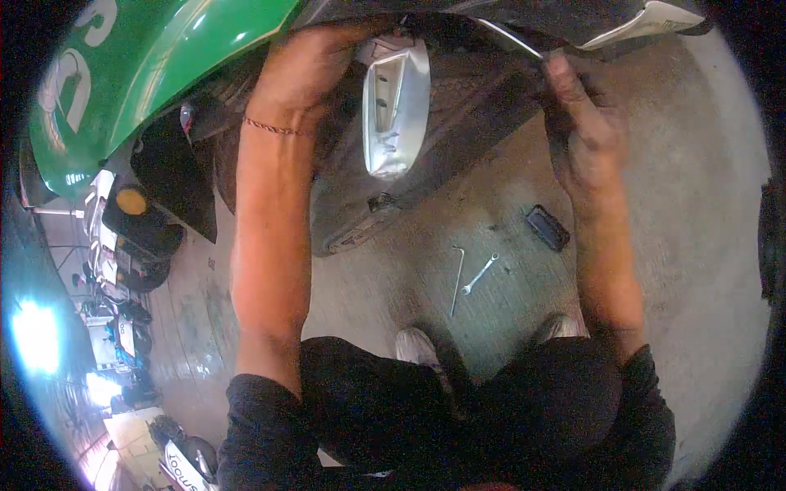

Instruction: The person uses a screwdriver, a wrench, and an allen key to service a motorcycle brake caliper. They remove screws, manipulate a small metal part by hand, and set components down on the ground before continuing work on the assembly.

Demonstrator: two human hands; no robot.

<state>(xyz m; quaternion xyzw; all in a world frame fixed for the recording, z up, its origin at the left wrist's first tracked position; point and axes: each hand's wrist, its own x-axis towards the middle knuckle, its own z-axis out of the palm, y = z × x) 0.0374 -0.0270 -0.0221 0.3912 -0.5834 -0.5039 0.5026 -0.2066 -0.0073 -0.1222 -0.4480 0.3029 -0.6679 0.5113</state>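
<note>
A green body panel [155,82] with dark underparts spans the top. My left hand [311,65] reaches up beneath it beside a silver metal housing [397,114], its fingertips hidden. My right hand [585,123] is closed at the end of a thin silver strip [512,41] under the dark panel, thumb uppermost; whether it grips the strip or a dark part behind it I cannot tell. A long dark frame part [458,139] runs diagonally behind the housing.
A wrench [480,274], a thin bent rod [456,282] and a dark rectangular object [547,227] lie on the concrete floor [688,270] between and beside my arms. My shoes [417,348] are below. A row of parked vehicles [123,270] lines the left, near bright lights.
</note>
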